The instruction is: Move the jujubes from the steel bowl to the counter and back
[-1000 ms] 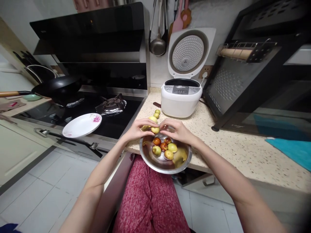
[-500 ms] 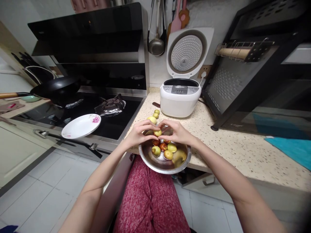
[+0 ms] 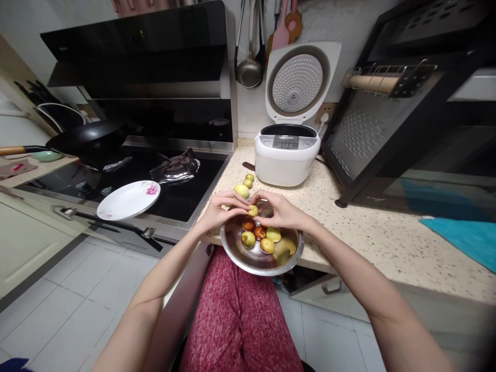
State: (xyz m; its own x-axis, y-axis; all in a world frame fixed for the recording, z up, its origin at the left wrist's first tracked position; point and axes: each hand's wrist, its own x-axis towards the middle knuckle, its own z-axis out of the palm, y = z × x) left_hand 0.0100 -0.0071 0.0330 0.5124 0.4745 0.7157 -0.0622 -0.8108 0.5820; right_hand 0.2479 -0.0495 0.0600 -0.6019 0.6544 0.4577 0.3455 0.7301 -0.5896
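Over a steel bowl (image 3: 237,261), my left hand (image 3: 225,211) and my right hand (image 3: 283,212) pinch one yellow-green jujube (image 3: 253,211) between their fingertips. Below them in the bowl lie several more jujubes, among them a red-brown jujube (image 3: 248,224), a green one (image 3: 273,235) and a yellowish one (image 3: 267,246). The bowl's far side is partly covered by my hands. Just beyond my left hand, a larger pale yellow jujube (image 3: 241,191) rests on the counter, with two small green jujubes (image 3: 248,182) behind it.
A white rice cooker (image 3: 285,160) stands lid-up at the back of the counter (image 3: 372,243). To the left, a white plate (image 3: 127,200) overhangs the stove's front edge, and a black wok (image 3: 87,139) sits on a burner. A black oven (image 3: 426,165) fills the right side.
My fingers have shifted slightly around the held jujube, my left fingertips now showing more of it. The bowl and the other jujubes stay in place; the view has moved slightly.
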